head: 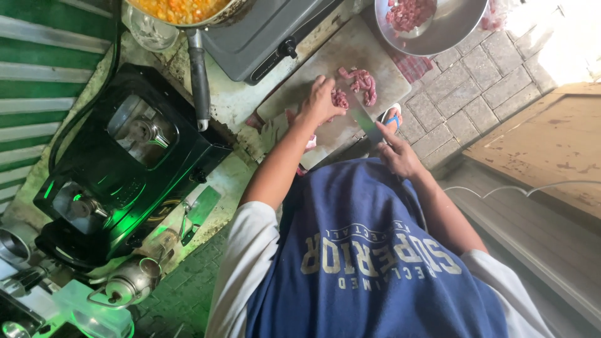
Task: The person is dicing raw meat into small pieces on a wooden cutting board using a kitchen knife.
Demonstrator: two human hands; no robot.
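One knife (362,116), blade toward meat (363,84)

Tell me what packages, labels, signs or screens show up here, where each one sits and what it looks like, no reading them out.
Printed shirt lettering: on the blue shirt front, bottom centre; pale cream block letters in curved rows.
Clear plastic wrapping: top right beside the metal bowl; crumpled, pinkish inside.
No signs or screens show.

A worn, stained counter (235,103) carries a pale cutting board (350,53) with raw meat pieces (363,83); beside it sit a grey stove (263,31) and a black double burner (125,169).
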